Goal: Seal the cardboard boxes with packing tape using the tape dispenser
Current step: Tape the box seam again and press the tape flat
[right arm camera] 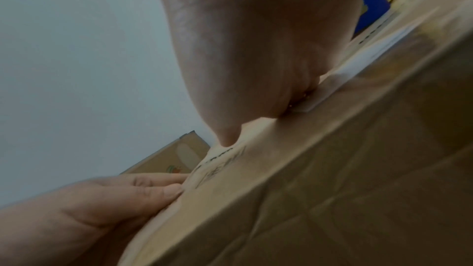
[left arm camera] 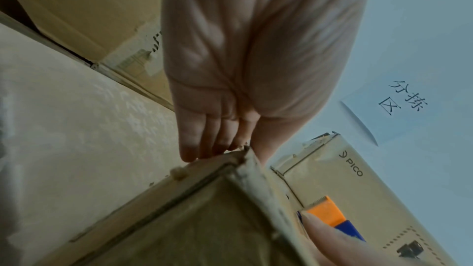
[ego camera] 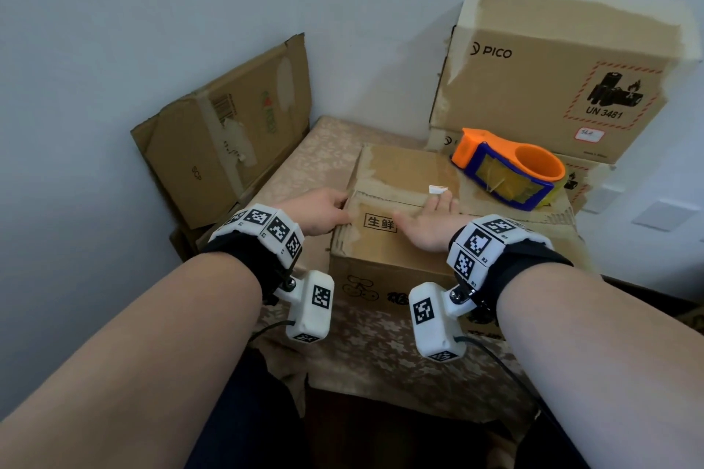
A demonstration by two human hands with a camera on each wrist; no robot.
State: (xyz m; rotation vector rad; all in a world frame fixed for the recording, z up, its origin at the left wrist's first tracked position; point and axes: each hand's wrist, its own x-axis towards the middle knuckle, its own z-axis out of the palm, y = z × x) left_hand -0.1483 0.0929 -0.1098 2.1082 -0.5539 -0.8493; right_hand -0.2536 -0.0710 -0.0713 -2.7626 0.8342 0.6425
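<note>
Head view is showing a table [ego camera: 304, 148] with a patterned cloth, and everything below is being placed relative to the small box [ego camera: 384, 240] at its middle. Behind and to the right of the small box, a stack of sealed boxes [ego camera: 541, 61] is standing against the wall; to the left, a flattened box [ego camera: 228, 129] is leaning on the wall. Both are probably parked there to keep the working area free.

Small box is sitting with its top flaps folded down, centre seam showing no fresh strip of tape as far as can be told. Tape dispenser [ego camera: 506, 167], orange and blue, is lying on the far right part of the small box top, untouched, within easy reach of the right hand [ego camera: 430, 217].

Right hand is lying flat, fingers straight, pressing the near flap down. Left hand [ego camera: 324, 213] is bearing on the left top corner, fingers extended against the side and thumb on top, gripping nothing. Judgement: both are holding the flaps level so the seam closes before taping.
</note>
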